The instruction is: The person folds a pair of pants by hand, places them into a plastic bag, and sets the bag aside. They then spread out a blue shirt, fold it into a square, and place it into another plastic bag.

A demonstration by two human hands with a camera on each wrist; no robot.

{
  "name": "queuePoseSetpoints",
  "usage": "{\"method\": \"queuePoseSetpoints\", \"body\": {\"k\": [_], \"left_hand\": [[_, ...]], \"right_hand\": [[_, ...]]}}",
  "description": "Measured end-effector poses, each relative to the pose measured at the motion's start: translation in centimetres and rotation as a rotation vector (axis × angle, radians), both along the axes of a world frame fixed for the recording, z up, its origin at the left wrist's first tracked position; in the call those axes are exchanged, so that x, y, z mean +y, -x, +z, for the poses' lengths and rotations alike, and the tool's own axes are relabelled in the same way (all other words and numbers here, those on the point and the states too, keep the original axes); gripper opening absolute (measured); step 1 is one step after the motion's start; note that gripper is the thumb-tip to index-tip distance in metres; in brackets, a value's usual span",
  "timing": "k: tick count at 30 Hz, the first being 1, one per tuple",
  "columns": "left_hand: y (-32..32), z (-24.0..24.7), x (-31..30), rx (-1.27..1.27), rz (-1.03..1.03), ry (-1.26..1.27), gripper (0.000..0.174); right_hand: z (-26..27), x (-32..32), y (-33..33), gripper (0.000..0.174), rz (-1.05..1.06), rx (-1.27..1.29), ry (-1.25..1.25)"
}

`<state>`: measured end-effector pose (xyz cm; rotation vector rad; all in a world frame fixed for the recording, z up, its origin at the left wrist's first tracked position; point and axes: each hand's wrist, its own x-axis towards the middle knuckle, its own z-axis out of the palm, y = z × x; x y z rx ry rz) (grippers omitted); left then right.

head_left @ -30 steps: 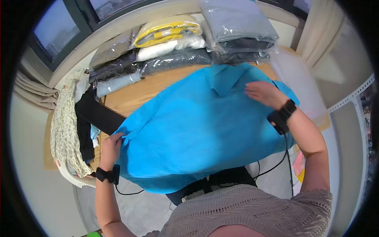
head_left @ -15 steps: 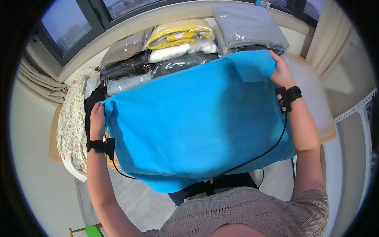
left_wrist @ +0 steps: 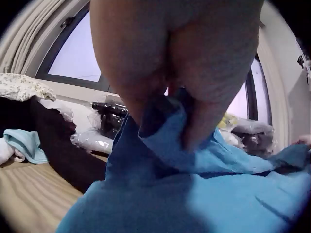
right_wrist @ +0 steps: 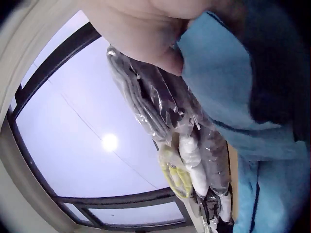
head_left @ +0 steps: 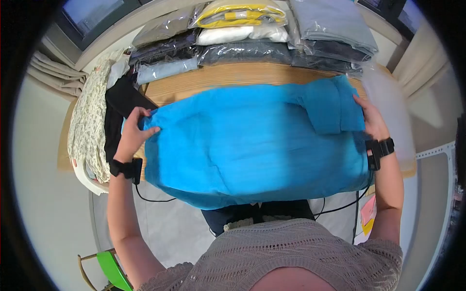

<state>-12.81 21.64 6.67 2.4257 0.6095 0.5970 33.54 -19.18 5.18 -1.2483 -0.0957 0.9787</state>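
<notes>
A bright blue garment (head_left: 233,140) is stretched sideways between my hands, its lower edge hanging near my lap. My left hand (head_left: 132,133) is at its upper left corner. The left wrist view shows a raised fold of the blue fabric (left_wrist: 165,141) between that thumb and a finger. At the opposite end my right hand (head_left: 374,119) grips the upper right edge, beside a doubled-over flap (head_left: 330,106). In the right wrist view the cloth (right_wrist: 218,73) comes out from under the fingers, and most of the fingertips are hidden.
Along the back of the wooden table (head_left: 228,75) lie stacks of clothes in clear bags (head_left: 247,52). A basket (head_left: 90,179) heaped with floral cloth (head_left: 90,121) and black clothing (head_left: 127,97) stands at left. Cloudy plastic sheeting (head_left: 391,104) lies at right. Cables run from both wrist cameras.
My right hand, loose above the garment a second ago, took its upper right edge. Both hands lifted the garment toward the back, then brought it lower and nearer, uncovering a strip of tabletop.
</notes>
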Motion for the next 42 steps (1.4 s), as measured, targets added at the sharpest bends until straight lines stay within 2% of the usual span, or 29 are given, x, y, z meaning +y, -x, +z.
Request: {"method": "queuePoseSetpoints", "body": {"k": [1,4,6,9,11,12,13,14,15,16,17,19,20,21,22,24,25,26,27,28,31,33,34,36,37,39,40,41,42], "left_hand": [[0.5,-0.1,-0.8,0.07,0.031,-0.124,0.034],[1.7,-0.8,-1.3,0.121,0.086,-0.115,0.032],[2.1,-0.2,-2.0,-0.067,0.086,-0.177,0.027],[3.5,-1.0,-1.9,-0.035,0.079,-0.254,0.028],[4.7,-1.7,-1.6,0.048,0.054,-0.214,0.03],[5.1,-2.1,-1.6,0.112,0.075,-0.176,0.029],[5.4,-2.3,-1.6,0.175,0.093,-0.138,0.029],[5.4,-2.3,-1.6,0.18,0.105,-0.075,0.03],[5.9,-2.4,-1.2,0.22,0.055,-0.062,0.03],[5.9,-2.0,-1.7,0.255,0.038,-0.07,0.03],[5.7,-1.4,-2.1,0.283,0.012,-0.081,0.03],[5.7,-1.3,-1.1,0.097,-0.045,0.125,0.032],[5.6,-1.4,-0.7,-0.02,0.064,0.382,0.038],[6.2,-2.6,1.5,-0.093,0.084,0.462,0.039],[6.0,-3.6,3.3,-0.055,0.109,0.383,0.036],[4.9,-4.1,4.2,0.001,0.148,0.301,0.034],[3.6,-3.6,3.6,0.02,0.165,0.3,0.036],[2.8,-3.2,3.2,0.027,0.121,0.307,0.039],[2.9,-4.6,4.8,0.078,0.112,0.211,0.037],[2.2,-4.3,4.3,0.066,0.088,0.246,0.033],[1.6,-4.3,4.1,0.193,0.17,0.074,0.026],[1.5,-3.6,3.5,0.201,0.21,0.138,0.026],[1.5,-3.3,3.3,0.194,0.233,0.173,0.025],[1.6,-3.2,3.1,0.183,0.258,0.205,0.023],[1.7,-3.2,3.1,0.126,0.233,0.23,0.02],[2.1,-3.3,3.5,0.07,0.207,0.254,0.017],[2.5,-3.2,4.1,-0.017,0.344,0.395,0.013],[2.8,-3.2,4.4,-0.105,0.479,0.536,0.01],[2.8,-2.7,4.0,-0.155,0.511,0.628,0.009]], "right_hand": [[-0.4,-0.5,0.1,0.036,0.005,-0.014,-0.01],[-0.9,-2.1,-0.7,0.035,0.025,0.014,-0.101],[-1.2,-2.8,-0.3,0.035,0.024,0.025,-0.167],[0.7,-3.0,3.3,0.026,-0.03,0.013,-0.112],[0.0,-4.3,2.9,0.011,0.14,-0.108,0.17],[-0.3,-4.7,2.6,0.011,0.22,-0.168,0.312],[-0.4,-4.9,2.6,0.011,0.212,-0.168,0.314],[-0.6,-5.0,2.6,0.013,0.252,-0.243,0.421],[-0.4,-5.3,2.7,0.015,0.285,-0.317,0.53],[0.1,-5.1,3.0,0.017,0.342,-0.35,0.573],[0.9,-4.9,2.8,0.017,0.302,-0.353,0.582],[2.5,-4.6,1.2,0.016,0.431,-0.585,0.58],[2.8,-4.6,-0.3,0.014,0.395,-0.682,0.558],[2.4,-4.4,-2.0,0.017,0.367,-0.779,0.53],[1.8,-4.0,-3.6,0.017,0.352,-0.779,0.532],[0.5,-2.3,-5.6,0.045,0.327,-1.164,0.434],[0.2,-2.0,-5.9,0.045,0.341,-1.166,0.407],[-0.4,-1.4,-6.5,0.059,0.351,-1.251,0.38],[-1.3,-0.2,-7.2,0.073,0.367,-1.335,0.338],[-1.2,0.8,-6.9,0.078,0.363,-1.384,0.378],[-3.5,1.8,-9.6,0.087,0.352,-1.445,0.415],[-4.7,1.5,-10.7,0.072,0.267,-1.427,0.507],[-5.1,1.6,-11.2,0.072,0.277,-1.432,0.494],[-5.8,1.5,-12.3,0.048,0.29,-1.266,0.568],[-6.0,1.1,-13.0,0.048,0.292,-1.268,0.563],[-6.5,0.3,-13.7,0.033,0.237,-1.297,0.565],[-6.2,-0.2,-13.5,0.024,0.185,-1.129,0.486],[-7.2,-0.6,-14.7,0.024,0.185,-1.127,0.486],[-8.9,-1.5,-17.0,0.02,0.181,-0.943,0.397]]}}
